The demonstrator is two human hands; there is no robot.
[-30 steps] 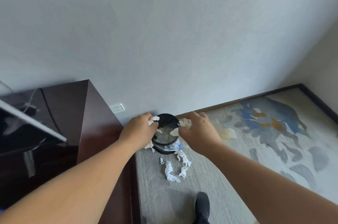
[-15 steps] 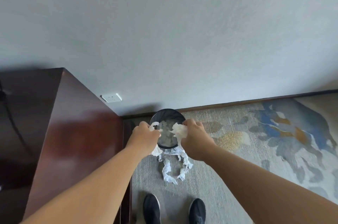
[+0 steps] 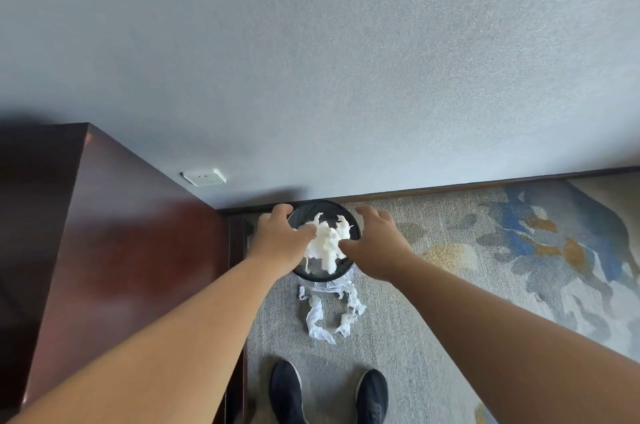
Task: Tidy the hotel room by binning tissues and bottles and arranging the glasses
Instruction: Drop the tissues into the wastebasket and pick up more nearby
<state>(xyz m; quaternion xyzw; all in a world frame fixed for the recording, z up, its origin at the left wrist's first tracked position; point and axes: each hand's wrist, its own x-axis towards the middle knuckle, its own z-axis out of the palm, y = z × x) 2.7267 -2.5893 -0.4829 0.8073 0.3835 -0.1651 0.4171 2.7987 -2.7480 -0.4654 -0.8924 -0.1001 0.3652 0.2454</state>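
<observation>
A round black bin (image 3: 347,213) stands on the carpet against the wall. A clump of white tissues (image 3: 327,240) hangs over its mouth, between my two hands. My left hand (image 3: 279,240) is at the bin's left rim, fingers spread, thumb tip at the tissue's edge. At the right rim my right hand (image 3: 374,244) is also spread, its thumb beside the clump. Neither hand closes around the tissues. The bin's clear plastic liner (image 3: 317,318) trails in twisted white strips onto the floor in front of it.
A dark red-brown wooden cabinet (image 3: 121,267) stands close on the left, nearly touching the bin. A white wall socket (image 3: 204,177) sits above the skirting board. My black shoes (image 3: 287,389) are just short of the liner strips. Patterned carpet (image 3: 536,243) extends right.
Both hands held crumpled tissues over the bin and have now opened. The tissues have left my fingers and hang together over the bin's mouth. My view has tilted down towards the bin.
</observation>
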